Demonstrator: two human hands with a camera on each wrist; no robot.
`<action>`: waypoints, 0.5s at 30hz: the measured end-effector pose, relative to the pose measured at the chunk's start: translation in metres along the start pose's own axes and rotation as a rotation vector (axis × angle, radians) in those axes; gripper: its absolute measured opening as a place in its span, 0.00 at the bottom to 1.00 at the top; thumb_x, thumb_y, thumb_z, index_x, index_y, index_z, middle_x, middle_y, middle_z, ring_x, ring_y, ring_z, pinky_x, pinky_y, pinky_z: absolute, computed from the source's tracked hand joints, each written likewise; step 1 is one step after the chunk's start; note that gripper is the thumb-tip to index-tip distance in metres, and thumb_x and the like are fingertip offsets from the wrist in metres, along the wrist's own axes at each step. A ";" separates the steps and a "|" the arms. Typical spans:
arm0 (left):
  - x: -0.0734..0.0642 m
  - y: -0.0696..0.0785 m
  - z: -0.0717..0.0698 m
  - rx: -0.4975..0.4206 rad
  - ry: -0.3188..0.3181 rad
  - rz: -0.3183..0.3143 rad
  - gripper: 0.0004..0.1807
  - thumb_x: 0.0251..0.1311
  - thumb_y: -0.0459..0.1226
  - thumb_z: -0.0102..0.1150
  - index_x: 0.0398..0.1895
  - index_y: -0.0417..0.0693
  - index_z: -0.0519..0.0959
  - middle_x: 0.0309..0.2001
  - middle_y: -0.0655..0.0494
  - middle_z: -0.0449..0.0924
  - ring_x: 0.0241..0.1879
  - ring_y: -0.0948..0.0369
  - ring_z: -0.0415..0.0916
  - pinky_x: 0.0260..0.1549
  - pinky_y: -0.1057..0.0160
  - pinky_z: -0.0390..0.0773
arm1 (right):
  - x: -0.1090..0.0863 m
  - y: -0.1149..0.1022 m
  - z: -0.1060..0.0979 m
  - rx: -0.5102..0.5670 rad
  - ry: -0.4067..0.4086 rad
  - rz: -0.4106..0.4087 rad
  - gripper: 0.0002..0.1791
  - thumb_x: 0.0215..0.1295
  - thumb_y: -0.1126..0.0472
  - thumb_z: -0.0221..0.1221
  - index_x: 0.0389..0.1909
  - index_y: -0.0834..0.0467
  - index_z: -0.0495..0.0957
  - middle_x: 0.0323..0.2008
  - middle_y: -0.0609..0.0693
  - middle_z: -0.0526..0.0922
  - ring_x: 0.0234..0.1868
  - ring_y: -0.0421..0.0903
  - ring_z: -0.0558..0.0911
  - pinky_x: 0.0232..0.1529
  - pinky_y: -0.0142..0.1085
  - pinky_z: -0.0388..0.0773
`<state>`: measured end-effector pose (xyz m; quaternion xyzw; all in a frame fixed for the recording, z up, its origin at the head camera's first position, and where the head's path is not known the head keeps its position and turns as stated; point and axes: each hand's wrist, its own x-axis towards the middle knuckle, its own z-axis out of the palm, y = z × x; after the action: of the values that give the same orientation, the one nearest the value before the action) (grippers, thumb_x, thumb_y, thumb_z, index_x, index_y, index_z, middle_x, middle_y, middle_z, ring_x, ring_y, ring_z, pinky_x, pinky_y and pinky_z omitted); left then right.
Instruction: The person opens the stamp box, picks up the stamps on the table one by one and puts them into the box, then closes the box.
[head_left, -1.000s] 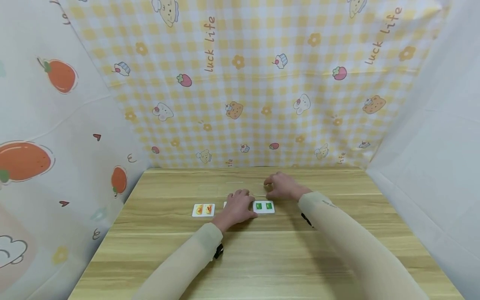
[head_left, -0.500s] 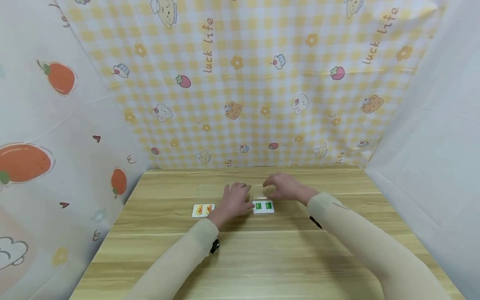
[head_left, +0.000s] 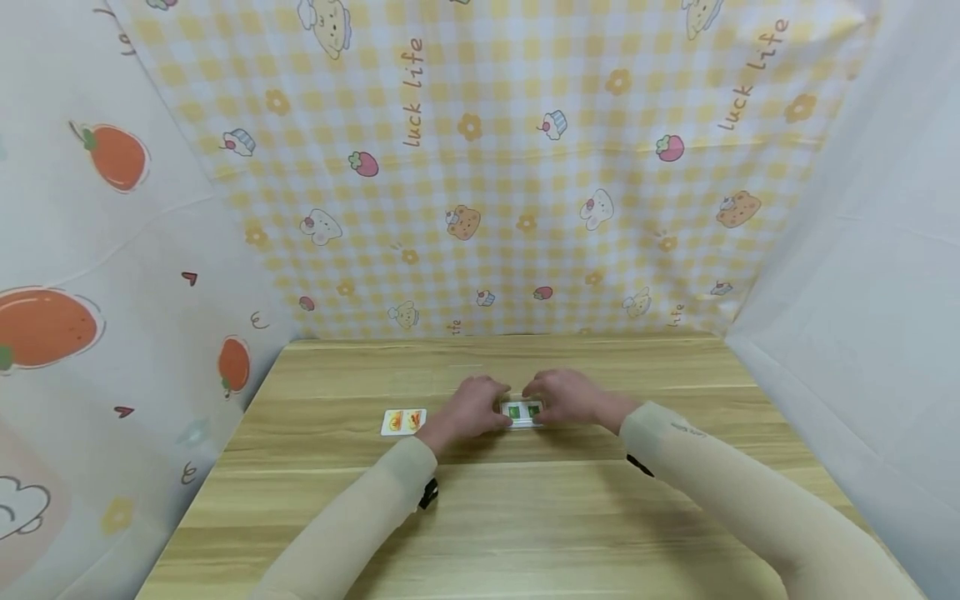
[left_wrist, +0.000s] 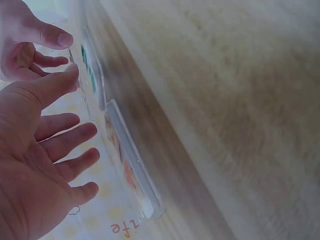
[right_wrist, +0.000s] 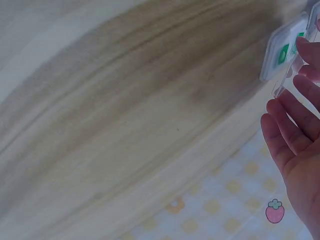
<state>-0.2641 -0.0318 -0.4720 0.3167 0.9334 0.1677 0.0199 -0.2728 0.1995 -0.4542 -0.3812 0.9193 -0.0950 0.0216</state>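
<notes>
A clear, thin plastic cover is held between my two hands, close over a small white case with green pictures. My left hand pinches the cover's left side, thumb toward me; its other fingers are spread in the left wrist view. My right hand grips the right side with thumb and fingers. In the right wrist view the cover's end shows by the fingers. Beside the green case lies a case with orange-red pictures, hidden under my left hand in the head view.
Another white case with orange food pictures lies to the left on the wooden table. Faint clear covers, one at the left and one farther back, lie behind the cases. A checkered cloth hangs behind the table.
My right hand has come toward me and the left hand has shifted right, from over the middle case. The clear cover has moved from behind the green case to over it.
</notes>
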 end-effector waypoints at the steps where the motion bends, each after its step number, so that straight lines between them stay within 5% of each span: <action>1: 0.000 0.000 0.001 0.000 -0.005 0.003 0.30 0.57 0.48 0.74 0.60 0.44 0.80 0.48 0.55 0.84 0.52 0.56 0.76 0.62 0.49 0.68 | -0.001 0.000 0.001 0.005 -0.003 -0.002 0.26 0.57 0.50 0.73 0.54 0.56 0.83 0.51 0.50 0.84 0.49 0.47 0.82 0.50 0.44 0.80; 7: -0.002 0.004 0.004 0.025 -0.021 -0.005 0.27 0.57 0.48 0.74 0.58 0.47 0.82 0.51 0.55 0.84 0.57 0.54 0.75 0.67 0.37 0.57 | -0.004 -0.002 0.003 0.012 0.002 -0.027 0.24 0.59 0.49 0.72 0.54 0.56 0.84 0.48 0.49 0.84 0.45 0.44 0.82 0.46 0.41 0.80; 15: 0.000 0.003 0.008 0.059 -0.014 0.001 0.25 0.57 0.49 0.74 0.55 0.49 0.84 0.48 0.58 0.85 0.54 0.55 0.77 0.64 0.32 0.58 | -0.006 -0.002 0.009 0.030 0.006 -0.029 0.24 0.60 0.50 0.72 0.54 0.56 0.83 0.48 0.50 0.84 0.43 0.43 0.81 0.45 0.40 0.79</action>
<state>-0.2611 -0.0271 -0.4784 0.3187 0.9376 0.1378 0.0171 -0.2657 0.2010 -0.4626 -0.3937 0.9123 -0.1104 0.0233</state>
